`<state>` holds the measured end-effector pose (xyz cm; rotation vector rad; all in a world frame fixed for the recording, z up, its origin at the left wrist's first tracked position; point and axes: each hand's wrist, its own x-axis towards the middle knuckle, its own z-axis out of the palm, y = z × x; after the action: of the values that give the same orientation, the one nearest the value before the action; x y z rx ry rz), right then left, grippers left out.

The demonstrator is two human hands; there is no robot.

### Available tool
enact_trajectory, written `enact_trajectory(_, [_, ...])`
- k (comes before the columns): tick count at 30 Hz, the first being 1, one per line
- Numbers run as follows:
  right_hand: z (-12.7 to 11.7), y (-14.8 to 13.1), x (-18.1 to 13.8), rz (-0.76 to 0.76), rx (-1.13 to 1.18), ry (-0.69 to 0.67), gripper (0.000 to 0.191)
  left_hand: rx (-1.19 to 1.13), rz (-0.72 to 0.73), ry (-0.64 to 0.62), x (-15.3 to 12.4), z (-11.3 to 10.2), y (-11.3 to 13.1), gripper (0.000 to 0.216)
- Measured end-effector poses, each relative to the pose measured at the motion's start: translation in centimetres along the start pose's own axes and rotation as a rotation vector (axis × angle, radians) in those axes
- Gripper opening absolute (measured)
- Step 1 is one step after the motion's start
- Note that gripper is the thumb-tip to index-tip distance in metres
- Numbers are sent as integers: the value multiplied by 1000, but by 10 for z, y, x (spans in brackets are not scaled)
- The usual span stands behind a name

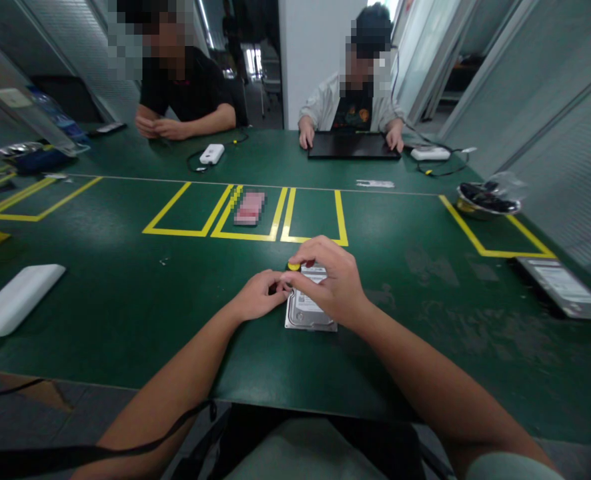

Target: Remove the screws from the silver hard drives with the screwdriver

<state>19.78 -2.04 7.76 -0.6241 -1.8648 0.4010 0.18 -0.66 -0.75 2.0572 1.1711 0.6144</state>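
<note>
A silver hard drive [310,321] with a white label lies flat on the green table, close in front of me. My right hand [336,283] arches over it, thumb and fingers closed around a small tool with a round yellow and black end [294,266], which looks like a screwdriver seen from above. Most of that tool is hidden by the fingers. At the drive's left edge, my left hand [259,295] has its fingertips pinched together near the right thumb. Whatever lies between those left fingertips is too small to make out.
Yellow tape outlines [245,237] mark the table, with a pinkish pack [250,208] inside one. A white power bank [20,300] lies left; another drive [565,287] and a bowl of dark items [488,200] stand right. Across sit two people, one holding a black panel [354,145].
</note>
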Motion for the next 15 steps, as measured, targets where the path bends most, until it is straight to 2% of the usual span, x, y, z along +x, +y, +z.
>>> enact_trajectory(6, [-1, 0, 0, 11, 39, -25, 8, -3, -14, 3, 0, 1, -3, 15])
enact_trajectory(15, [-2, 0, 0, 22, -45, 11, 5, -9, -5, -3, 0, 1, -3, 11])
